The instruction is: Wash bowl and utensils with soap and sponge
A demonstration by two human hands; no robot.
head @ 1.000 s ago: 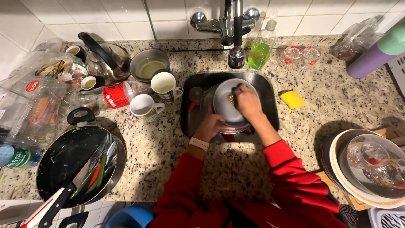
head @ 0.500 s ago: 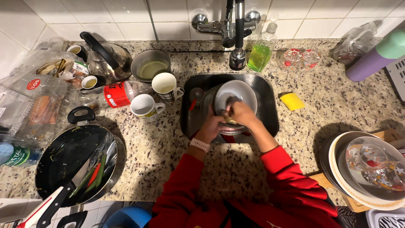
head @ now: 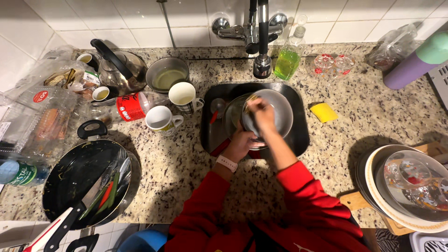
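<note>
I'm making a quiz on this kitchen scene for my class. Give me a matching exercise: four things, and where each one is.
Things:
1. grey bowl
2. yellow sponge
3. black frying pan
4. green soap bottle

Places:
A. beside the tap
B. over the sink, in the hands
C. counter, right of the sink
D. counter, far left

Pairs: 1-B, 2-C, 3-D, 4-A

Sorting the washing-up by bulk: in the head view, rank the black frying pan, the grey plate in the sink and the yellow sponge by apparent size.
1. Black frying pan, largest, though nearer the camera.
2. Grey plate, held by the left hand, right hand on it.
3. Yellow sponge, smallest.
</note>
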